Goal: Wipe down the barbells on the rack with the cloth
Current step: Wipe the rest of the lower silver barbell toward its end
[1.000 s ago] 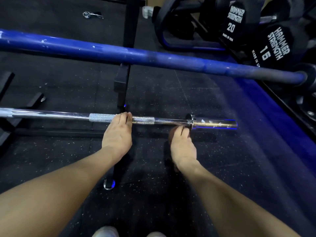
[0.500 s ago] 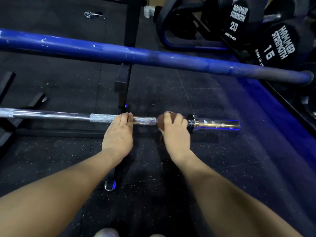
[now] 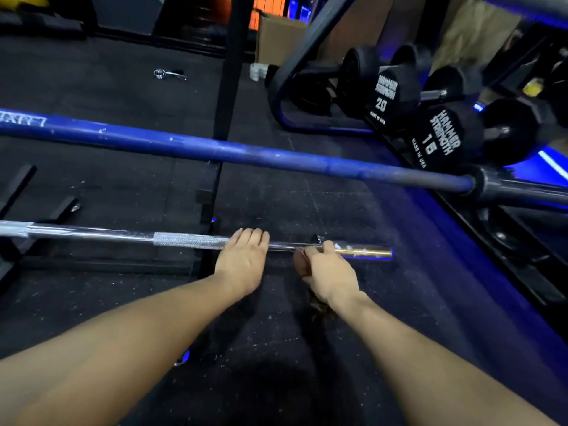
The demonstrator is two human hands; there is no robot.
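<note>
A chrome barbell [image 3: 123,236] with a knurled grip lies level across the low rack. My left hand [image 3: 242,259] grips its shaft just right of the knurling. My right hand [image 3: 329,272] holds a brown cloth [image 3: 302,264] against the bar at the collar, where the shiny sleeve [image 3: 368,251] begins. Part of the cloth hangs below my wrist. A thicker blue barbell [image 3: 246,153] runs across higher up, beyond the chrome one.
A black rack upright [image 3: 229,87] stands behind the bars. Black dumbbells marked 20 [image 3: 384,93] and 15 [image 3: 439,136] sit on a rack at right. A spring collar [image 3: 167,74] lies on the dark rubber floor. A cardboard box [image 3: 276,38] sits far back.
My right hand with the cloth slid right along the chrome bar, from the shaft to the collar. The left hand kept its grip. The view tilted up a little.
</note>
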